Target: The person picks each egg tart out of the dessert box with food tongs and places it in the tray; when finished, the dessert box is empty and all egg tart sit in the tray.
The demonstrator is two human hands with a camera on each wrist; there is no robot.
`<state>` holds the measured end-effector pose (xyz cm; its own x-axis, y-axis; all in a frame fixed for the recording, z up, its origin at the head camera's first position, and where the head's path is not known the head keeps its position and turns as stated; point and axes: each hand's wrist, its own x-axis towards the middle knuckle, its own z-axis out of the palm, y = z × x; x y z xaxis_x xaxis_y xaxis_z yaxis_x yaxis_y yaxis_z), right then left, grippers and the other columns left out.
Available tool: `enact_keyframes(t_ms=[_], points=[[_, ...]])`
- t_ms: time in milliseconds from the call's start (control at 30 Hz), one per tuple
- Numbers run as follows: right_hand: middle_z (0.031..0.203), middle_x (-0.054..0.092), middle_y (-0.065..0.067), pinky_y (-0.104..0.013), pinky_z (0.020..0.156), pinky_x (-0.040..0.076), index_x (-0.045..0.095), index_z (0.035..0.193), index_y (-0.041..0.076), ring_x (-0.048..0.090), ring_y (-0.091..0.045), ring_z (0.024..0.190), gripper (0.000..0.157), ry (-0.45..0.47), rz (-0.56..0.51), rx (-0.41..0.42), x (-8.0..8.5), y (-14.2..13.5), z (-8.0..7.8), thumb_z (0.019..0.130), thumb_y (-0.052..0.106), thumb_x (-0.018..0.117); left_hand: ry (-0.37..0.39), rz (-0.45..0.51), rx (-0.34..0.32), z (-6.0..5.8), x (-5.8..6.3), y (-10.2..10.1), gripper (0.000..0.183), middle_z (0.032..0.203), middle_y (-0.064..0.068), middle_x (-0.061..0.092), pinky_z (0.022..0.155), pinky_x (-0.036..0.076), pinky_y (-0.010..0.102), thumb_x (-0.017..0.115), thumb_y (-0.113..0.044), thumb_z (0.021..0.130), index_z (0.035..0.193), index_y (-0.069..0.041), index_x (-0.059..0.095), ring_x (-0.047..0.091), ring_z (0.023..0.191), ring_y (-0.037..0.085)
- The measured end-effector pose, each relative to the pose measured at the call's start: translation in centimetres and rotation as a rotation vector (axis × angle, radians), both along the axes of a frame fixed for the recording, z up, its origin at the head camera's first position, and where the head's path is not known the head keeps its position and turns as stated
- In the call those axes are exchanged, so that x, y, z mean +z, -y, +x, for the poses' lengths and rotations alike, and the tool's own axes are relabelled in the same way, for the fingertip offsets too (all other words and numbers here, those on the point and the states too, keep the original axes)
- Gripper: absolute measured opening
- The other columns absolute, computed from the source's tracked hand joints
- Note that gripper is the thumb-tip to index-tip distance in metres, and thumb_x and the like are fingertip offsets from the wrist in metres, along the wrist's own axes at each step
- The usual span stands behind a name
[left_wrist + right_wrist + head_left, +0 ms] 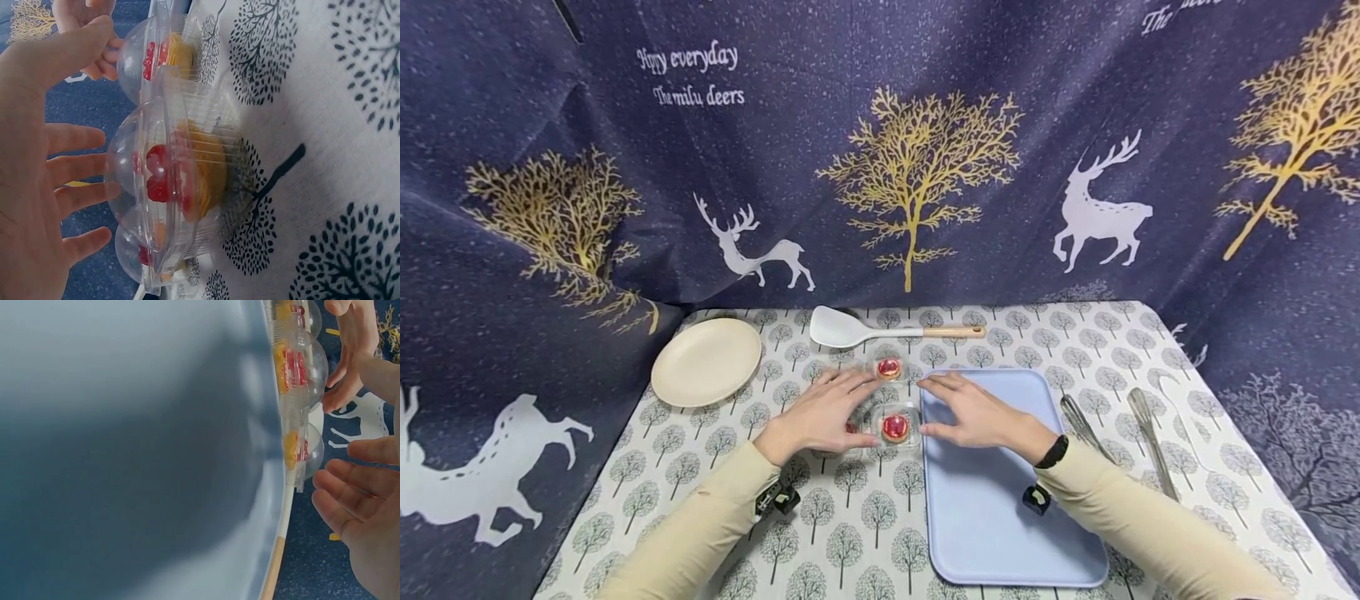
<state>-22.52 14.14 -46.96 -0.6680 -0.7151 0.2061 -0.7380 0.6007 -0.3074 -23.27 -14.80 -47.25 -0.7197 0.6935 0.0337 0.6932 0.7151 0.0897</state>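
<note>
Loosely, left hand [826, 410] and right hand [976, 413] extend empty fingers [78, 167] beside boxes [895, 427] on a tree-print bench [820, 550] backed by navy cloth [940, 50].

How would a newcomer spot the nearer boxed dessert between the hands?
Find the pale blue tray. Just off its left edge in the head view sits a red-topped boxed dessert, between the left hand and right hand. One neighbour sits farther back; the left hand mostly hides the other.
</note>
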Motion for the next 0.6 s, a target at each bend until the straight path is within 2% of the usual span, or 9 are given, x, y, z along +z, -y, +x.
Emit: enact_keyframes(t_ms=[200, 367, 600], points=[[0.141, 0.049, -0.025, -0.061, 0.114, 0.03, 0.046, 0.141, -0.002, 0.047, -0.043, 0.131, 0.071, 0.02, -0.011, -0.017, -0.4, 0.4, -0.4, 0.089, 0.042, 0.067, 0.009, 0.002, -0.007, -0.1, -0.1, -0.1, 0.095, 0.154, 0.009, 0.039, 0.118, 0.017, 0.061, 0.06, -0.073, 0.078, 0.15, -0.015, 0.037, 0.035, 0.142, 0.035], [0.141, 0.049, -0.026, -0.059, 0.114, 0.031, 0.046, 0.141, -0.001, 0.045, -0.043, 0.132, 0.071, 0.063, -0.015, -0.04, -0.6, 0.7, -0.4, 0.09, 0.043, 0.066, 0.012, -0.014, -0.007, -0.1, -0.3, -0.1, 0.093, 0.152, 0.009, 0.041, 0.118, 0.021, 0.061, 0.058, -0.073, 0.08, 0.148, -0.013, 0.04, 0.036, 0.141, 0.035], [0.139, 0.052, -0.026, -0.058, 0.112, 0.034, 0.049, 0.138, -0.003, 0.047, -0.043, 0.13, 0.064, 0.086, -0.059, -0.023, -0.6, 1.2, -0.6, 0.091, 0.037, 0.066, 0.024, -0.001, -0.016, 0.0, -0.2, -0.4, 0.092, 0.151, 0.011, 0.042, 0.118, 0.024, 0.059, 0.061, -0.07, 0.08, 0.146, -0.01, 0.042, 0.037, 0.14, 0.036]])
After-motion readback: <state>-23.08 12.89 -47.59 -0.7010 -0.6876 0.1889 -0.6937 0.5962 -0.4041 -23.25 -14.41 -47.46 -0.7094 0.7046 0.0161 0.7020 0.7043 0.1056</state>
